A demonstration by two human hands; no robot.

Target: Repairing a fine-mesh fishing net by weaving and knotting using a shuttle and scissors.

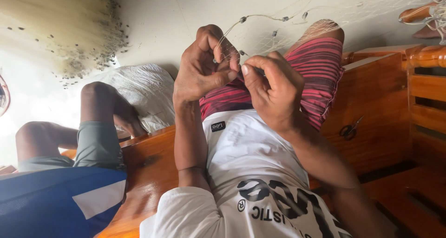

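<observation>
On wooden bench [371,103], pale floor beyond, left hand [202,66] and right hand [274,91] pinched shut on fishing net [278,33], scissors [349,128] beside.

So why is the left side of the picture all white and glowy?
In the head view, strong light washes out the floor at the left, so detail is lost there. The left hand and right hand are evenly lit and fairly sharp, pinching the thin net, whose strands fade into the pale background. The bench shows soft glare.
</observation>
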